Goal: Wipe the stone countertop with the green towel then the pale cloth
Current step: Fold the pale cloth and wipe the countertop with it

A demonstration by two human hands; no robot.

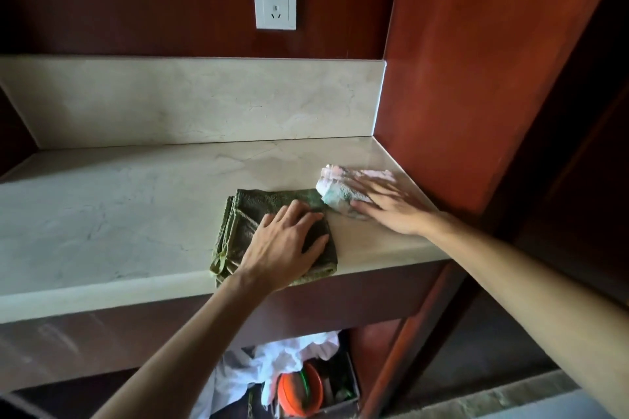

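- Stone bench [136, 201] is running L to R across the view, pale w/ faint veins; matching stone upstand [204, 102] is standing along the back.
- Green towel [243, 214] is lying folded on the bench near the front edge, right of centre; its near corner is reaching the rounded lip.
- Left hand [284, 243] is pressing flat on top of the towel, palm down, fingers [303, 219] spread wide and lying on the fabric, not curled round it.
- Pale cloth [335, 192] is sitting bunched on the bench at the right end, just beside the towel's far right corner, approx touching it; pinkish-white w/ a bit of green tint on its near side.
- Right hand [388, 206] is lying over the pale cloth, palm down, fingers [369, 185] stretched out flat; hand and cloth are blurred, so can't tell if the fingers are gripping any fabric, prob just pressing.
- Red-brown wood panel [476, 78] is meeting the bench's right end; dark wood wall is rising behind w/ a white socket [275, 4] above the upstand.
- Under the bench, an open space is holding white fabric [272, 364] and an orange round item [299, 391] w/ green parts.
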